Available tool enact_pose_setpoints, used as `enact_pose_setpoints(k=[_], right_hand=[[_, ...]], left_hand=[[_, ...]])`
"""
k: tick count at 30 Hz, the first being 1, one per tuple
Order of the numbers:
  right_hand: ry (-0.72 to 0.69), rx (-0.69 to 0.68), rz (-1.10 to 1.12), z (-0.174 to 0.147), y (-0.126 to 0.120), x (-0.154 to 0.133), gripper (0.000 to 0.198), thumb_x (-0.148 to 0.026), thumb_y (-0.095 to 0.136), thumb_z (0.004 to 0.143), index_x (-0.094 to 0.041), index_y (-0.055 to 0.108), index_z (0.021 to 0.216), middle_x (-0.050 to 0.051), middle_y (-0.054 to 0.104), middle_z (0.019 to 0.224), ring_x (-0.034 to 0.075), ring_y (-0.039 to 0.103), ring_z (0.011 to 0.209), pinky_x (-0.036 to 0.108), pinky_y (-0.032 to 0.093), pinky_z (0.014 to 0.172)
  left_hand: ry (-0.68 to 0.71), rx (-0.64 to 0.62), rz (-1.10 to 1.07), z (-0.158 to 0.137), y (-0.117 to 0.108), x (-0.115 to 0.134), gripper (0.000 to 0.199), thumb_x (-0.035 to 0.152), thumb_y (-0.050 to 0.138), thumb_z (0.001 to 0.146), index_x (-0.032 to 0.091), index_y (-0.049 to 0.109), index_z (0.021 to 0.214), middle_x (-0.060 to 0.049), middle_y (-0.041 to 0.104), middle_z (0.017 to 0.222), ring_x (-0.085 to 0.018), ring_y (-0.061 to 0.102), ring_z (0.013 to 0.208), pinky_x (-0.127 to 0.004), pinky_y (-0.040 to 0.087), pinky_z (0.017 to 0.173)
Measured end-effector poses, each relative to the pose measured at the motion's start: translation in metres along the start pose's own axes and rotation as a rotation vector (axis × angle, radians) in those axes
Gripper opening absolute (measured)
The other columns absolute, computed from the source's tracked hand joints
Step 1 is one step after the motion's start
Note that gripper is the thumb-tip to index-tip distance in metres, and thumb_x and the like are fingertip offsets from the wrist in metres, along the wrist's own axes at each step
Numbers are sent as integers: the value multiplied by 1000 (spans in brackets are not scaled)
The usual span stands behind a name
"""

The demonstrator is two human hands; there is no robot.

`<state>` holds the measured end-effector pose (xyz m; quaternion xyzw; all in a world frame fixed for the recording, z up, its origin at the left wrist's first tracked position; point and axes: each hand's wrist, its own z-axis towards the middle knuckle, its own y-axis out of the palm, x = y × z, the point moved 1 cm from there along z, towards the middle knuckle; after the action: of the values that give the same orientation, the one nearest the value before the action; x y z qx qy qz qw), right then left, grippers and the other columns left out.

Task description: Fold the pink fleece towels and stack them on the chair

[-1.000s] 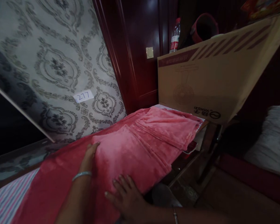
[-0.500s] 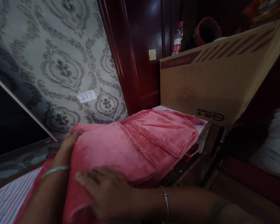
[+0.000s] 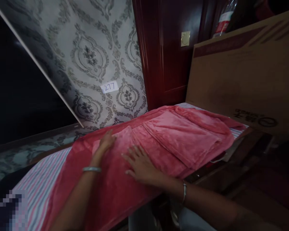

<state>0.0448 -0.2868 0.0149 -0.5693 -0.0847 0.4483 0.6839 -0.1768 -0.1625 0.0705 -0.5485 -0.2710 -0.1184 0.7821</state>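
A pink plush cloth (image 3: 182, 130), perhaps a blanket, lies folded in layers along a bench or table. A seamed band crosses its middle, and its near left part spreads out as a flatter, darker layer. My left hand (image 3: 107, 141) rests on the far left part of the fold, fingers stretched out. Beside it, to the right, my right hand (image 3: 143, 165) lies flat on the cloth with its fingers spread. Neither hand grips the cloth.
Under the cloth is a striped sheet (image 3: 42, 175). A cardboard box (image 3: 231, 77) stands at the right end, with a plastic bottle (image 3: 223, 22) at its top edge. A dark screen-like panel (image 3: 21, 83) is on the left. Patterned wallpaper (image 3: 91, 57) and a red door (image 3: 170, 67) stand behind.
The raised left portion of the cloth now lies flat. My left hand has moved from its left edge onto the top, and my right hand has moved farther in. The view has shifted left.
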Motion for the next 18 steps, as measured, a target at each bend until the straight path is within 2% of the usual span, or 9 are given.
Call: enact_pose_setpoints(k=[2, 4, 7, 10, 13, 15, 18], right_hand=[[77, -83, -19, -12, 8, 17, 67, -54, 54, 92, -27, 36, 151, 11, 24, 161, 35, 9, 149, 62, 12, 116], [120, -143, -7, -25, 15, 27, 67, -55, 52, 92, -27, 35, 152, 11, 22, 162, 34, 8, 150, 60, 13, 116], [156, -118, 4, -40, 15, 30, 65, -48, 53, 93, -21, 38, 150, 13, 28, 159, 30, 17, 148, 52, 19, 117], [204, -63, -11, -52, 3, 26, 54, -37, 53, 93, -14, 48, 142, 16, 46, 148, 28, 37, 137, 47, 28, 113], [253, -50, -23, -64, -11, 23, 50, -30, 53, 93, -12, 50, 139, 15, 56, 137, 29, 47, 123, 45, 35, 106], [283, -44, -33, -69, -18, 23, 49, -29, 53, 92, -12, 51, 139, 14, 60, 129, 30, 49, 117, 45, 38, 101], [276, -30, -57, -73, -21, 23, 44, -29, 54, 93, -14, 55, 134, 13, 63, 119, 30, 50, 112, 44, 40, 97]], left_hand=[[91, -80, 47, -7, 44, 18, 46, 31, 65, 81, 21, 62, 125, -14, 56, 141, -33, 42, 136, -49, 29, 113], [143, -132, 88, -19, 81, 27, 49, 32, 59, 85, 21, 57, 133, -14, 46, 150, -34, 32, 143, -57, 15, 117], [217, -156, 256, -35, 109, 27, 52, 34, 44, 93, 20, 48, 142, -15, 35, 157, -35, 23, 146, -62, 8, 116], [282, -182, 419, -38, 110, 22, 55, 37, 31, 97, 19, 40, 148, -15, 33, 157, -34, 24, 146, -61, 14, 115], [285, -223, 431, -32, 101, 21, 54, 36, 31, 98, 26, 37, 150, -11, 35, 157, -33, 29, 144, -57, 22, 114], [303, -244, 430, -26, 96, 24, 51, 29, 33, 97, 29, 42, 148, -9, 35, 158, -30, 33, 142, -50, 29, 113], [374, -265, 431, -19, 93, 32, 47, 21, 36, 94, 28, 56, 137, -7, 38, 155, -25, 40, 137, -39, 35, 109]])
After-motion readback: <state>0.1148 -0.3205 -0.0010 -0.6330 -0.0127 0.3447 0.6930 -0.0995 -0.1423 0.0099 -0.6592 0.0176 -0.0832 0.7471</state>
